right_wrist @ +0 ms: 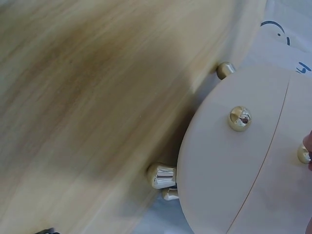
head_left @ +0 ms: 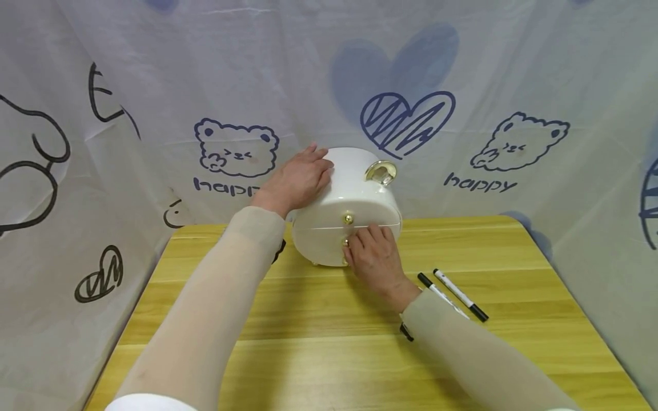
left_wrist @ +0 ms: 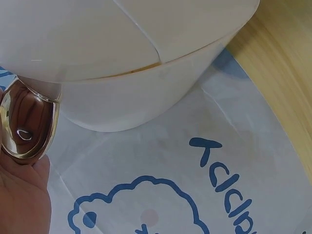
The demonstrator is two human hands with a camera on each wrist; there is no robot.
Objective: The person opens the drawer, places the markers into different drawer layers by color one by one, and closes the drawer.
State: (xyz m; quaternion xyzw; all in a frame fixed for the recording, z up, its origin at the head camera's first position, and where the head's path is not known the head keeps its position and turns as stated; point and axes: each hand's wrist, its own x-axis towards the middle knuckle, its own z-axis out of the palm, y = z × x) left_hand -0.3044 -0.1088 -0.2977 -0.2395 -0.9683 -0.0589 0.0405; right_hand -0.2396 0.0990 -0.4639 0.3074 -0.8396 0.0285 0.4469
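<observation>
A white rounded box (head_left: 354,200) stands at the back of the table, its front split by a seam, with gold knobs, gold feet and a gold side handle (head_left: 381,171). My left hand (head_left: 298,180) rests on the box's upper left, fingers laid over its top. In the left wrist view that hand (left_wrist: 24,195) shows at the edge, beside a shiny gold handle (left_wrist: 29,122). At the front, my right hand (head_left: 375,257) has its fingers curled and pinches a small gold knob (right_wrist: 304,154). Another knob (right_wrist: 240,118) across the seam is uncovered.
Two black-and-white marker pens (head_left: 460,294) lie on the wooden table (head_left: 319,365), right of the box near my right forearm. A white cloth (head_left: 319,68) printed with bears and hearts hangs close behind the box and along both sides.
</observation>
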